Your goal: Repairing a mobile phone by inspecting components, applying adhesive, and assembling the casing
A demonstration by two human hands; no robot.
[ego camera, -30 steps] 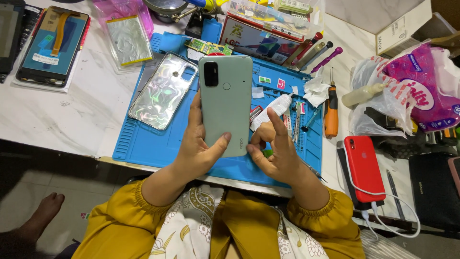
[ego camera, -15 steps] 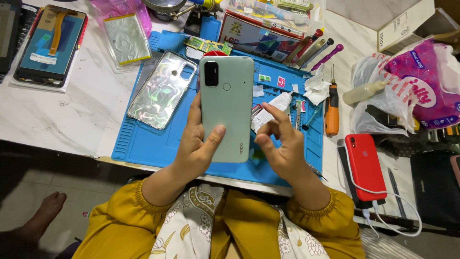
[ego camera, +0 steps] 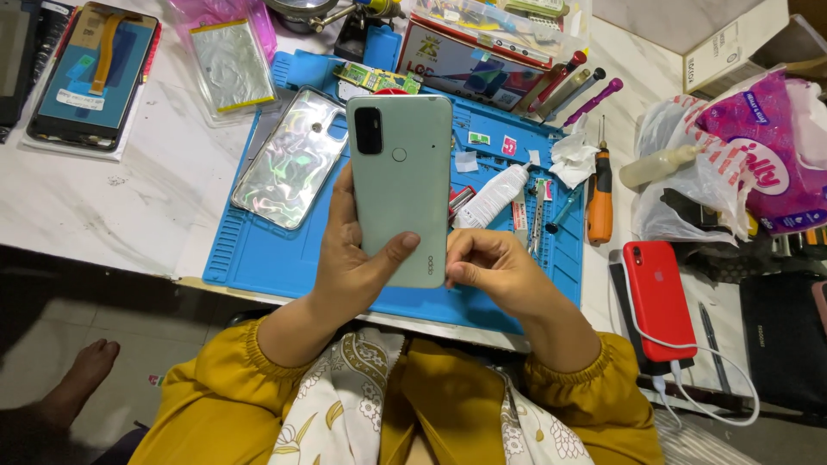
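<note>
A pale green phone [ego camera: 401, 181] is held upright, back side facing me, above a blue work mat [ego camera: 258, 250]. My left hand [ego camera: 349, 263] grips it from the left, thumb laid across its lower back. My right hand [ego camera: 491, 267] has its fingers curled and pinches the phone's lower right edge. Both sleeves are mustard yellow.
On the mat lie a shiny iridescent back cover [ego camera: 293, 159], a white tube [ego camera: 495, 196], tweezers and an orange screwdriver [ego camera: 600, 196]. A red phone [ego camera: 659, 297] with a white cable lies at the right, plastic bags [ego camera: 732, 164] beyond it. A phone screen assembly [ego camera: 90, 73] lies far left.
My right hand's fingers, spread beside the phone earlier, have curled in and closed on its lower right edge. The phone has stayed upright in my left hand.
</note>
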